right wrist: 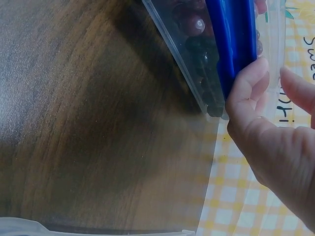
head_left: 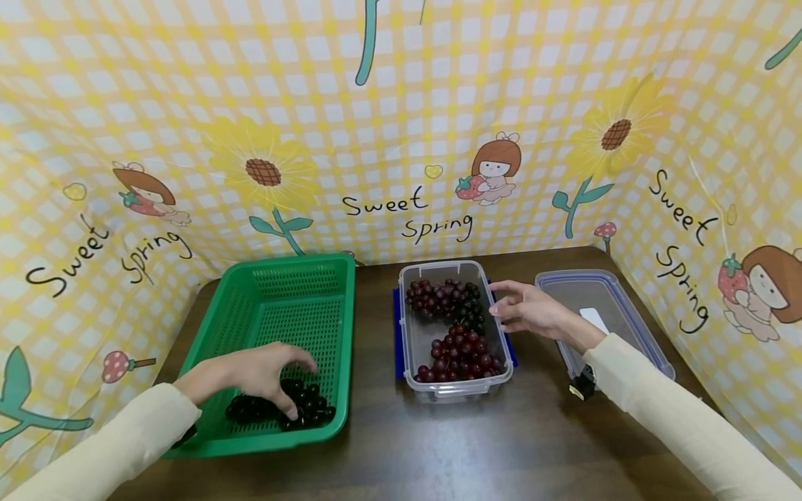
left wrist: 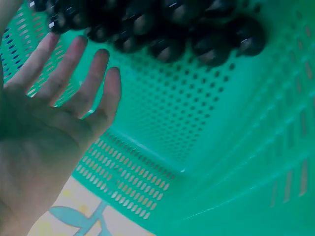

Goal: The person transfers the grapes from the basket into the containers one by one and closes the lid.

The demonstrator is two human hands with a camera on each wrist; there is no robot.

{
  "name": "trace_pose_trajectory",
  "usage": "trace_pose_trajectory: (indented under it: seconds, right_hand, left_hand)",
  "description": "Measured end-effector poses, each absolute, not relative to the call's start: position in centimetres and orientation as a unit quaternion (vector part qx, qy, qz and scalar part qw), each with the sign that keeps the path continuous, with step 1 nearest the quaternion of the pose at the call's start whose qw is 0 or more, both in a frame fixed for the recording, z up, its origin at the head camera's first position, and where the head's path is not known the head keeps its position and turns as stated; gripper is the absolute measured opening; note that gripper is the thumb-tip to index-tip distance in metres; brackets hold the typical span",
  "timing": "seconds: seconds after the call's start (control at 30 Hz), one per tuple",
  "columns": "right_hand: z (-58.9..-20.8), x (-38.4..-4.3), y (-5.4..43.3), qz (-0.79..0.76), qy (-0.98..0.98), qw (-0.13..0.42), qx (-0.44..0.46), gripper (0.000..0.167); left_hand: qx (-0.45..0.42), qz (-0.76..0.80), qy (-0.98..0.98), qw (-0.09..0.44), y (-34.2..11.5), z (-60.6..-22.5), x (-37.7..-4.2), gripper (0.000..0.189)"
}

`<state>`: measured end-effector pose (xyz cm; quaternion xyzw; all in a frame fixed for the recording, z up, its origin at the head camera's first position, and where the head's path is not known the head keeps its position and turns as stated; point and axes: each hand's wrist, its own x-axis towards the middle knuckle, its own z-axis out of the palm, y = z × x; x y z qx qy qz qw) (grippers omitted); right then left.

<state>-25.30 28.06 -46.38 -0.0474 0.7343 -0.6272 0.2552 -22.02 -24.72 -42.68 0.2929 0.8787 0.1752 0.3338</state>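
Note:
My left hand (head_left: 266, 376) reaches down into a green plastic basket (head_left: 348, 313), over a bunch of black grapes (head_left: 313, 407) at its near end. In the left wrist view, its fingers are extended and spread just beside the grapes (left wrist: 211, 46). At the right side of a clear plastic food container (head_left: 464, 391), my right hand (head_left: 526, 309) touches the wall with loosely bent fingers. The right wrist view has those fingers against a blue side latch (right wrist: 235, 44), thumb and fingers apart. Inside the container lie red grapes (head_left: 460, 355) and a darker bunch (head_left: 473, 306).
A clear lid with a bluish seal (head_left: 626, 306) lies on the brown wooden table (head_left: 401, 445) to the right, under my right forearm. A yellow checked cloth (head_left: 388, 125) rises behind and along both sides. Bare tabletop separates basket and container.

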Motion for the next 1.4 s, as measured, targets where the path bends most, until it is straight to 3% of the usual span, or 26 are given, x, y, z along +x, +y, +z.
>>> trace_pose_trajectory:
  seconds: [0.7, 1.2, 1.4]
  right_hand:
    - [-46.4, -25.4, 27.9, -0.632, 0.730, 0.255, -0.049, 0.071]
    - [-46.7, -25.3, 27.8, -0.634, 0.729, 0.253, -0.043, 0.071]
    - [-46.5, -25.3, 27.9, -0.634, 0.729, 0.254, -0.043, 0.072]
  left_hand:
    - [0.239, 0.152, 0.877, 0.389, -27.3, -43.3, -22.1, 0.078]
    - [0.230, 0.081, 0.886, 0.394, -26.0, -44.0, -21.8, 0.092]
    - [0.236, 0.066, 0.884, 0.398, -25.2, -44.6, -22.1, 0.087]
